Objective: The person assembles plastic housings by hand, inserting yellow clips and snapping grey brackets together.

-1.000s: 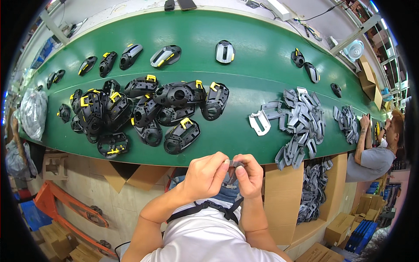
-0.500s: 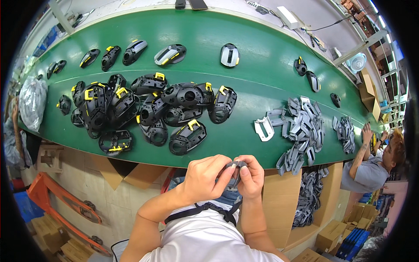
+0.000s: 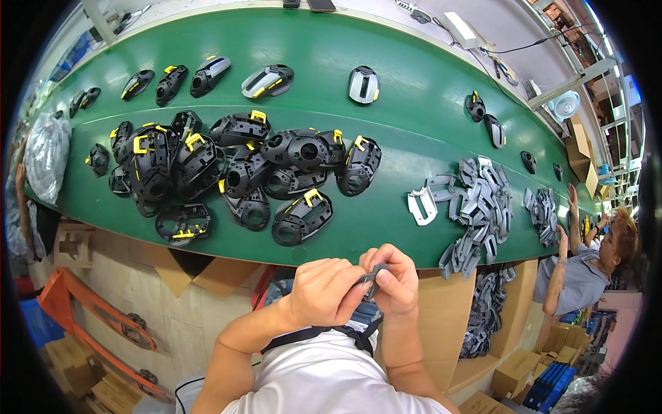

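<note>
Left hand (image 3: 324,293): back upward, fingers curled, thumb pressing a dark-grey piece (image 3: 373,274). Right hand (image 3: 395,281): upright, thumb and fingertips pinch the same piece, which sits near the front edge of the green table (image 3: 386,217).

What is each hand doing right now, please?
Left hand: closed, fingers and thumb pinching a small dark gray part.
Right hand: closed, pinching the same part.

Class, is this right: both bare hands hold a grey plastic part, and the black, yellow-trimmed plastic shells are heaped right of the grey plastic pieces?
No: the head view shows the heaped black shells left of the grey pieces; left hand and right hand hold the part.
</note>
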A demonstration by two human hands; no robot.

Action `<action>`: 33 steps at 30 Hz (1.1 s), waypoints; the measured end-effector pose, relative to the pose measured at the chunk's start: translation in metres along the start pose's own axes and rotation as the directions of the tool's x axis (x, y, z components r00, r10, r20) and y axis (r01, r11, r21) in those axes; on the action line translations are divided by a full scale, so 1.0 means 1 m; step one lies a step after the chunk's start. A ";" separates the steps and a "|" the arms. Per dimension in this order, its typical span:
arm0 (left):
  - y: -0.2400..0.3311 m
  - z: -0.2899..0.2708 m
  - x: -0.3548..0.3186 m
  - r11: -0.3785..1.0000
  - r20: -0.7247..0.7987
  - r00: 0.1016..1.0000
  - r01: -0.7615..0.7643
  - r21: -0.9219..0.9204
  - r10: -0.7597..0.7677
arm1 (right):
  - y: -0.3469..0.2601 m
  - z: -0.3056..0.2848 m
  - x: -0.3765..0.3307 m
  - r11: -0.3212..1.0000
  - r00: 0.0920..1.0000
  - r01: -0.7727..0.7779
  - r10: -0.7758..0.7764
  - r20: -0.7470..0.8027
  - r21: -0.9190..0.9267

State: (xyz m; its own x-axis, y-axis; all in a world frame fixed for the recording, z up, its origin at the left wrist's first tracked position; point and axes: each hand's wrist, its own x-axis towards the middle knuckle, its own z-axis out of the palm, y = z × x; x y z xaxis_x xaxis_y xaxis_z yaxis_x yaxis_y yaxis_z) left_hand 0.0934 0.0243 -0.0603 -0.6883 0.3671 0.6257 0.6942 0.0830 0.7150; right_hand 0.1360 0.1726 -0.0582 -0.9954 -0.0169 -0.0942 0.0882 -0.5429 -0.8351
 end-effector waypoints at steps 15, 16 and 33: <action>0.002 -0.024 0.008 0.992 0.080 0.990 0.123 -0.040 -0.119 | 0.012 -0.007 0.012 0.971 0.997 -0.043 0.027 0.074 0.234; 0.001 -0.036 0.013 0.978 0.113 0.973 0.207 -0.027 -0.203 | 0.012 -0.012 0.009 0.991 1.000 -0.008 0.010 -0.019 0.136; -0.283 -0.342 0.161 -0.023 -0.495 0.432 0.736 0.677 -0.754 | 0.001 -0.062 -0.052 0.943 0.932 0.258 -0.300 -0.204 -0.211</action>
State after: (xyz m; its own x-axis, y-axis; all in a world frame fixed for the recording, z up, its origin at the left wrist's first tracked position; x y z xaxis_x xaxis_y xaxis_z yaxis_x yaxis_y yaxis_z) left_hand -0.2862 -0.2566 -0.0553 -0.9248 -0.3627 -0.1146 -0.3799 0.8951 0.2332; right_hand 0.1907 0.2253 -0.0881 -0.9465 0.3182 0.0528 -0.1655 -0.3387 -0.9262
